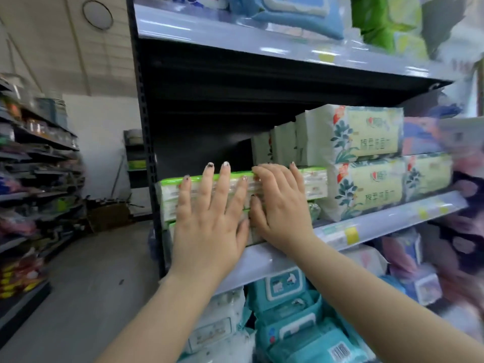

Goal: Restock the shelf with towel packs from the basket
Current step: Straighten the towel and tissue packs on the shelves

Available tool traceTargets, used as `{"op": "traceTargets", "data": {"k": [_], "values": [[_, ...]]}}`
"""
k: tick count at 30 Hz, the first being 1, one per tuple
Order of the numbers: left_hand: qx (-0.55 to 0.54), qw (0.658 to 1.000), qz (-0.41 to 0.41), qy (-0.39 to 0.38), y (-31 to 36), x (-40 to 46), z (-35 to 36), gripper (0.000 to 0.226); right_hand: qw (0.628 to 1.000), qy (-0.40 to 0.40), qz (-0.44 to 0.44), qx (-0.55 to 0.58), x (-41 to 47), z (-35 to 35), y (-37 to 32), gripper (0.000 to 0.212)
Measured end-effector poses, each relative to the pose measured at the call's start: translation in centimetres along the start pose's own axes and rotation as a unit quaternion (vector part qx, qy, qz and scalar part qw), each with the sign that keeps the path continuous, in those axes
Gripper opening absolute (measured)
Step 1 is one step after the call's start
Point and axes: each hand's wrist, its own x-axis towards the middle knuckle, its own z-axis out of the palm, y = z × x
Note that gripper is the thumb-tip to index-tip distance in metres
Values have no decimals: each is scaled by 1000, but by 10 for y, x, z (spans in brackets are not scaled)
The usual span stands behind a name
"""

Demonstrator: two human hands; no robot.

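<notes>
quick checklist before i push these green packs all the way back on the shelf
1. Both hands flat on the packs: ok. Left hand and right hand press with straight fingers on the green-edged packs.
2. Room behind the packs: ok, the dark shelf back to the left of the floral packs looks open.
3. Packs fully on the shelf: not ok, the stack's front sits at the shelf lip.
4. Stack squared up: cannot tell, the hands cover most of it.
5. Basket within reach: cannot tell, it is not in view.
</notes>
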Motion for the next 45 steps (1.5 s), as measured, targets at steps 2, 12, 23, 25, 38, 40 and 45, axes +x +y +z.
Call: {"op": "traceTargets", "data": {"k": [2,12,23,25,38,40,45], "values": [[0,1000,0,-2,0,0,0,57,1000,-7,5,-8,-1,0,-3,39],[-3,1000,-8,-22,0,1,-1,57,995,-40,31,-80,-3,0,-13,40],[5,999,-14,-35,1,2,-1,57,995,-44,22,-92,-4,0,-13,42],[12,999,-12,-43,2,2,-1,58,995,-50,27,-87,-5,0,-13,45],[33,998,-36,-43,8,1,-5,61,996,-73,44,-14,-9,-4,-7,57],[42,997,-40,-48,9,2,-7,60,995,-98,29,-10,-9,-5,-4,60],[73,994,-46,-67,12,3,-12,59,972,-171,-155,-53,-5,-16,45,62]]}}
